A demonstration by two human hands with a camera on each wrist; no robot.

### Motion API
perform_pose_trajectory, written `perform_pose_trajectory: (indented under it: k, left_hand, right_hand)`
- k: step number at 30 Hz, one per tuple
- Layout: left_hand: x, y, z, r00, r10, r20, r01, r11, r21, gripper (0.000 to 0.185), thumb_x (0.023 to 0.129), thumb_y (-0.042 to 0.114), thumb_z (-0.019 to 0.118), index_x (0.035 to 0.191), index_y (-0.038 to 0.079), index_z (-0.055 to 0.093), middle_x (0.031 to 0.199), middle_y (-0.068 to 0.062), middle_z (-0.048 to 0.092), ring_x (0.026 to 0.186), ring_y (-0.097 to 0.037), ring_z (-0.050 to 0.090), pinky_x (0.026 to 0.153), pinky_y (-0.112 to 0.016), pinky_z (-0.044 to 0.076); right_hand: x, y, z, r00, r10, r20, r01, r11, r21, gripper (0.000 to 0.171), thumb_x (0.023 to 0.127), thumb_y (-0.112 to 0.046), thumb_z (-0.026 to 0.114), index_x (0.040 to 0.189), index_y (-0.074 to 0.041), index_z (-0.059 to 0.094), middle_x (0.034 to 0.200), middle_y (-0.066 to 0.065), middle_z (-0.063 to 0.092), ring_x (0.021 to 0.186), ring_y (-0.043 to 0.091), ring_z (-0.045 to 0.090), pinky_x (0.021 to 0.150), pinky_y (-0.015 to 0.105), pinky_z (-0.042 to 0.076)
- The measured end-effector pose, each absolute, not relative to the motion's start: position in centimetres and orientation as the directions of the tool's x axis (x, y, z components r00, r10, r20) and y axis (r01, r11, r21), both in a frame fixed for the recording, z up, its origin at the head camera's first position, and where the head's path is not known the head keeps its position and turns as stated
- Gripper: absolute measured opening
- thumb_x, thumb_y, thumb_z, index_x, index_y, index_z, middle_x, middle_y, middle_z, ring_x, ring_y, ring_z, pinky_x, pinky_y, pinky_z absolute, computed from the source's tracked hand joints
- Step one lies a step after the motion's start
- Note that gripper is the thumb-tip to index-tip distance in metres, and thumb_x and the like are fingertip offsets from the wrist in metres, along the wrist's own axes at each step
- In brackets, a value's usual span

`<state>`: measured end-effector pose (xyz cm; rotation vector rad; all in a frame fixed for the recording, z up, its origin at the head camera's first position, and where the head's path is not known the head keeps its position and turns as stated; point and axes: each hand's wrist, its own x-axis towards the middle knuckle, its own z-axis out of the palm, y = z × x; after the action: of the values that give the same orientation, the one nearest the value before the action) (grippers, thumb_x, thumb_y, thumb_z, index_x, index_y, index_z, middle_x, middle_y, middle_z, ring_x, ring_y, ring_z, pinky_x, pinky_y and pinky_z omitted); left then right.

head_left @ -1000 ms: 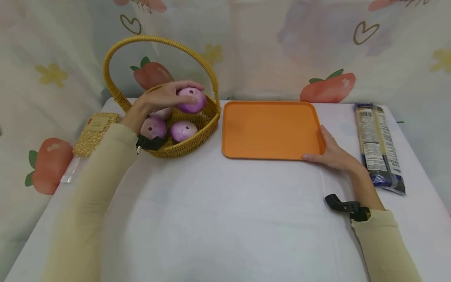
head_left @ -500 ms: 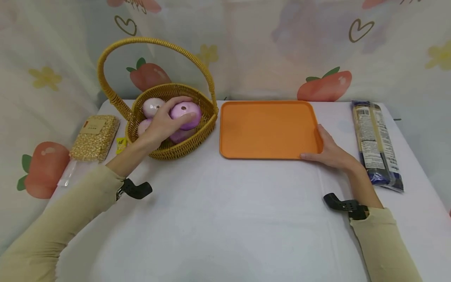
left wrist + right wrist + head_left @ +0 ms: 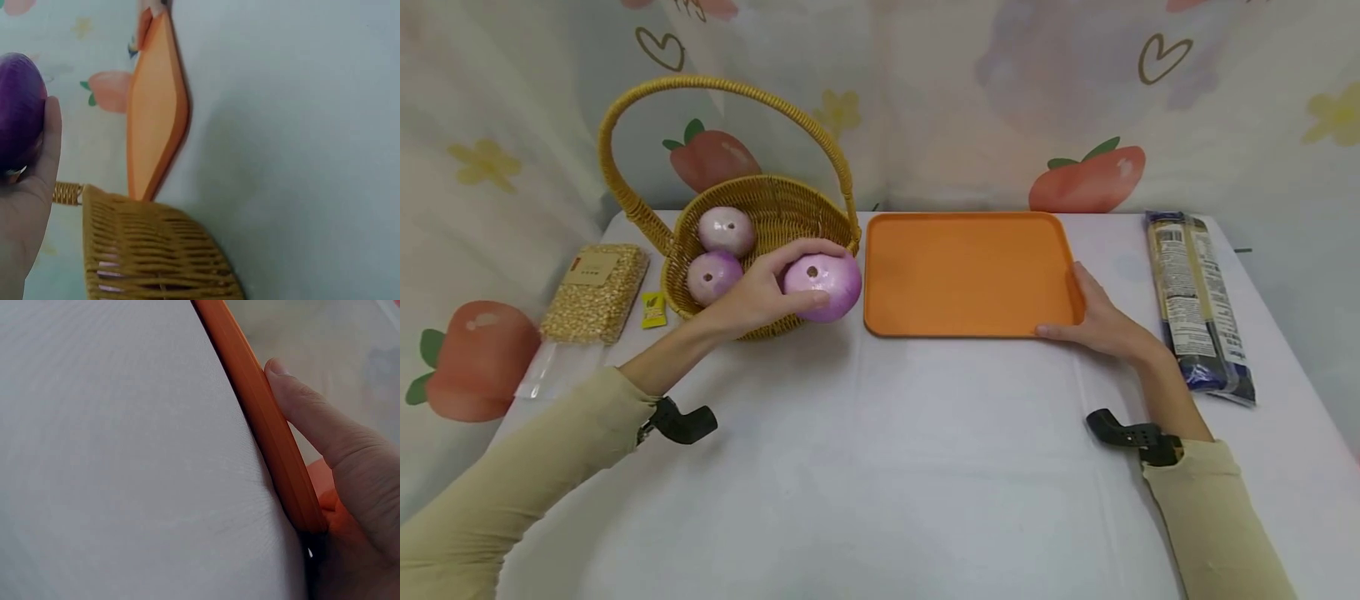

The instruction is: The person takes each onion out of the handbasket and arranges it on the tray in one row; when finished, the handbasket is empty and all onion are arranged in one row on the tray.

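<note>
My left hand (image 3: 758,298) grips a purple onion (image 3: 833,287), held up over the basket's front right rim. Its thumb lies across the near face of the onion. In the left wrist view the onion (image 3: 19,109) is cut off by the frame's edge. Two more onions, a pale one (image 3: 726,231) and a purple one (image 3: 714,277), lie in the left half of the yellow wicker basket (image 3: 784,204); my hand hides part of its inside. My right hand (image 3: 1108,325) holds the front right corner of the orange tray (image 3: 970,275), with the thumb (image 3: 306,403) against the front rim.
A bag of yellow kernels (image 3: 593,292) and a small yellow packet (image 3: 653,309) lie left of the basket. Right of the tray is a long printed package (image 3: 1198,304). The basket's tall handle (image 3: 722,82) arches above it. A patterned curtain (image 3: 940,100) hangs behind the table.
My left hand has lowered the onion, then brought it forward and right, from above the basket's inside to its front right rim. The right hand keeps its place on the tray.
</note>
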<state>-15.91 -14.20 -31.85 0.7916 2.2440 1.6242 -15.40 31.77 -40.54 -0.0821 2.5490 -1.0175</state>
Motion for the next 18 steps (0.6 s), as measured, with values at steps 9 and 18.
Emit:
perform_pose_trajectory:
  k: [9, 18]
  left_hand:
    - [-15.8, -10.5, -33.0, -0.891, 0.426, 0.155, 0.249, 0.175, 0.953, 0.047, 0.086, 0.01, 0.068, 0.131, 0.012, 0.054, 0.134, -0.008, 0.053, 0.113, -0.021, 0.052, 0.092, -0.036, 0.048]
    - [-17.3, -5.4, -34.8, -0.911, 0.389, 0.135, 0.174, 0.068, 0.982, 0.044, 0.087, 0.012, 0.069, 0.129, 0.013, 0.057, 0.135, -0.005, 0.054, 0.112, -0.02, 0.055, 0.089, -0.034, 0.052]
  right_hand:
    - [-15.5, 31.8, -40.4, -0.919, -0.19, -0.345, 0.096, 0.742, -0.664, 0.12, 0.085, -0.044, 0.071, 0.151, -0.013, -0.025, 0.161, 0.016, -0.02, 0.15, 0.04, -0.008, 0.118, 0.063, 0.002]
    - [-15.6, 31.9, -40.8, -0.922, -0.194, -0.334, 0.093, 0.727, -0.68, 0.12, 0.085, -0.041, 0.072, 0.151, -0.015, -0.025, 0.162, 0.015, -0.02, 0.149, 0.04, -0.006, 0.117, 0.063, 0.003]
